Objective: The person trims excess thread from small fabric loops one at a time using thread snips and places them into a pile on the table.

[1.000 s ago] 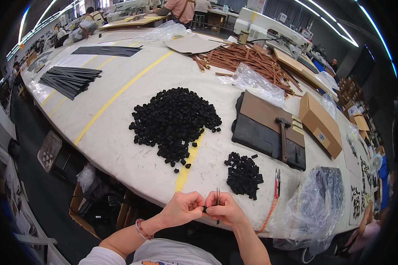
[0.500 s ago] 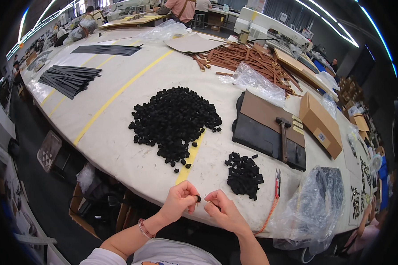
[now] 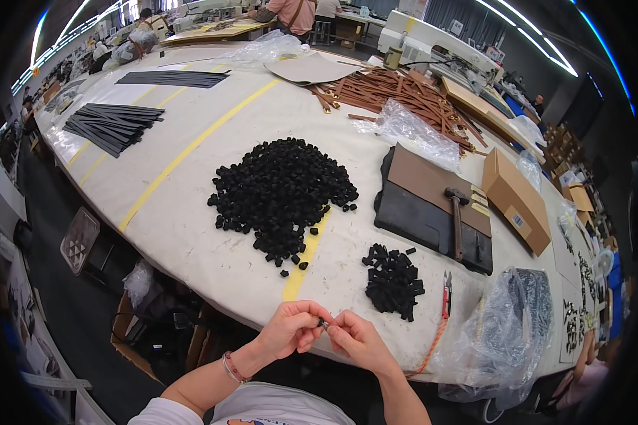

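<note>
At the table's near edge, my left hand pinches a small black piece between thumb and fingers. My right hand is closed in a pinch right beside it, its fingertips meeting that piece. Whatever lies between the right fingertips is too small to make out. Beyond my hands spreads a large pile of small black rolled pieces. A smaller heap of short black strips lies to the right, nearer me. Red-handled snips with an orange cord rest just past that heap.
A hammer lies on a dark pad beside a cardboard box. Clear plastic wrap sits at the right edge. Brown leather straps and grey strips lie farther off on the table.
My hands have come together: the right fingertips, apart from the left before, now meet at the small black piece. The piles look the same.
</note>
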A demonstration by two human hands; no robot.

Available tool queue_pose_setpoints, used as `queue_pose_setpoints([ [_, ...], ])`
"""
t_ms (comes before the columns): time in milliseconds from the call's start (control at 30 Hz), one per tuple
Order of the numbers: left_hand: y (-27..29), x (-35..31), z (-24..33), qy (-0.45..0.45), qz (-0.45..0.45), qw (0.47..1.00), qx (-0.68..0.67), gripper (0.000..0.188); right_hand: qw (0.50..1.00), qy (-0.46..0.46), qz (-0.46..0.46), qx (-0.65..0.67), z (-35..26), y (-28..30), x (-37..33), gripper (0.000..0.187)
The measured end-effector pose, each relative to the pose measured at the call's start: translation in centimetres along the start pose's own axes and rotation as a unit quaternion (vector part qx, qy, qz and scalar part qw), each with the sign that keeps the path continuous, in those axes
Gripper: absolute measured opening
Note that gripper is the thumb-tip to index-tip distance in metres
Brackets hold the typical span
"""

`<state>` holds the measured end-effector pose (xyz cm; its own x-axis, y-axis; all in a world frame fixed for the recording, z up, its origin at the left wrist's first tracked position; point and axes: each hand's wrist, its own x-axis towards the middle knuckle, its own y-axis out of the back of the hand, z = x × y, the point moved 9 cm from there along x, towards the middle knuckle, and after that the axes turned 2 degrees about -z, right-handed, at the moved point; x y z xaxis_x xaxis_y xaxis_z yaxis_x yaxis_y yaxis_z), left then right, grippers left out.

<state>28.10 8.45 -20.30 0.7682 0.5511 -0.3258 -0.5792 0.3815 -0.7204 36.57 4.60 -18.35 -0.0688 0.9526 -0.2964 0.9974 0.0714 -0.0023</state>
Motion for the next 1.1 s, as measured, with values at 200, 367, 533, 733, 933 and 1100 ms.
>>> queue_pose_setpoints([
  [200,-0.5,-0.2,-1.1,0.083,-0.051,0.993,-0.061,0.015,0.997,0.002,-0.072,0.042,0.3,-0.8,-0.2,0.012],
  [367,-0.6,-0.3,-1.3,0.096,-0.039,0.994,-0.042,0.013,0.993,0.001,-0.102,0.066,0.2,-1.2,-0.3,0.01],
  [533,-0.4,-0.3,-1.3,0.084,-0.031,0.996,-0.017,0.013,0.996,0.033,-0.071,-0.038,-0.3,-0.5,-0.2,0.011],
  [733,-0.2,-1.4,2.6,-0.251,0.099,0.919,0.289,0.017,0.931,0.151,0.124,-0.308,-4.1,0.0,-0.7,0.009],
  [933,-6.1,-5.3,3.3,-0.485,0.022,0.69,0.537,0.019,0.897,0.185,0.273,-0.294,-4.2,1.9,-1.2,0.008],
  [1100,-0.8,-0.4,-0.7,0.003,0.005,0.999,-0.032,0.018,0.857,0.256,0.297,-0.333,-4.8,1.6,-2.9,0.009],
])
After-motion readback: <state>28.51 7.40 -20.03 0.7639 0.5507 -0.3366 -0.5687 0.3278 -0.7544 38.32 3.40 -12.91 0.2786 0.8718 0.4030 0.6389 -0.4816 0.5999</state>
